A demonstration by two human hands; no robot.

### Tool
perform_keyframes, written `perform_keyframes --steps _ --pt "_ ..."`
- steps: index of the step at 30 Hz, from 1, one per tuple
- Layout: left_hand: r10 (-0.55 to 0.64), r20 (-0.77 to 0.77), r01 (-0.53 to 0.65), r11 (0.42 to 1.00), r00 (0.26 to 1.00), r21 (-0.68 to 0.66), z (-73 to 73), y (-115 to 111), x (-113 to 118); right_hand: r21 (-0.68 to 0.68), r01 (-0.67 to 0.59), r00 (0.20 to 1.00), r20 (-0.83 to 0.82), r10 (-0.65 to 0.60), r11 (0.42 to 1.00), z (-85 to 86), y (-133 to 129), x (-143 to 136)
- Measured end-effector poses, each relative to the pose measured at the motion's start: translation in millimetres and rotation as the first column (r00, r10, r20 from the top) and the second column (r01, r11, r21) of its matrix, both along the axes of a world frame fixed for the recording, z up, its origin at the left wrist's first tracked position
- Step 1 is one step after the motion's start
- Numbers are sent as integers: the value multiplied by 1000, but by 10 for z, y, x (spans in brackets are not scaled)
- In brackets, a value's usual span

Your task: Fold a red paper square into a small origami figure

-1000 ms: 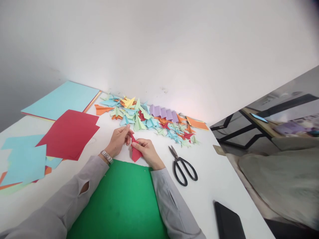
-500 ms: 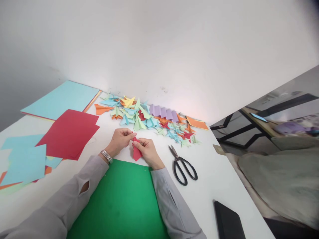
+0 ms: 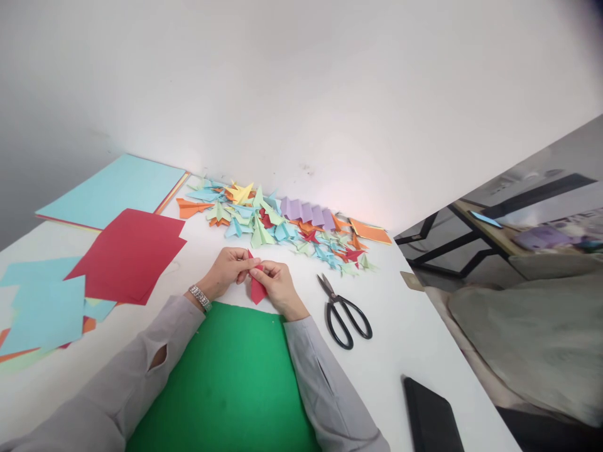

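Observation:
Both my hands pinch a small folded piece of red paper [image 3: 257,292], held just beyond the top edge of a green mat [image 3: 235,370]. My left hand [image 3: 229,269] wears a metal watch at the wrist and grips the upper left part, its fingertips closed on the paper. On the other side, my right hand [image 3: 279,285] presses the paper between thumb and fingers. The paper's pointed tip shows above the fingers and its wider end below. The folds under my fingers are hidden.
Folded paper planes [image 3: 261,229] are heaped along the wall. Black-handled scissors [image 3: 346,314] lie right of my hands, a black flat device [image 3: 432,414] nearer me. Red sheets [image 3: 127,257], light blue pieces [image 3: 49,311] and a stack of large sheets [image 3: 113,191] are at left.
My left fingers have shifted slightly down on the red paper, so its pointed tip now shows above them. My right hand keeps nearly the same grip. The view has moved slightly.

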State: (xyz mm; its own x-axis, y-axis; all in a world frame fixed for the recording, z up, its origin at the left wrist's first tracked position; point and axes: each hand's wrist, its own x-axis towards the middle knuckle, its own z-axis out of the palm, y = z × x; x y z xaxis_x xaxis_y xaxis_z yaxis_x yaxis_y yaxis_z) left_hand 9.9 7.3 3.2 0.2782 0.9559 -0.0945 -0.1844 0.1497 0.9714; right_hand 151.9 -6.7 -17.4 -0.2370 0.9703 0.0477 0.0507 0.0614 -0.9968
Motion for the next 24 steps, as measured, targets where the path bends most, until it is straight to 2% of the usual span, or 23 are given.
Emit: perform_keyframes --steps 5,8,19,21,24 --pt "36 6 -36 999 999 2 -4 -9 17 -34 26 999 -36 -27 999 17 6 1" --pt "73 9 -73 997 997 19 -14 1 12 -71 -12 999 -35 9 997 48 -2 1" --pt "197 38 -198 980 980 24 -36 26 -8 -26 -66 998 19 67 997 73 -17 4" --pt "195 51 -195 981 980 9 -20 29 -11 -21 -51 999 9 51 998 66 -14 -4" --pt "137 61 -137 991 989 -4 7 32 -21 -27 35 999 -22 -36 999 41 5 -15"
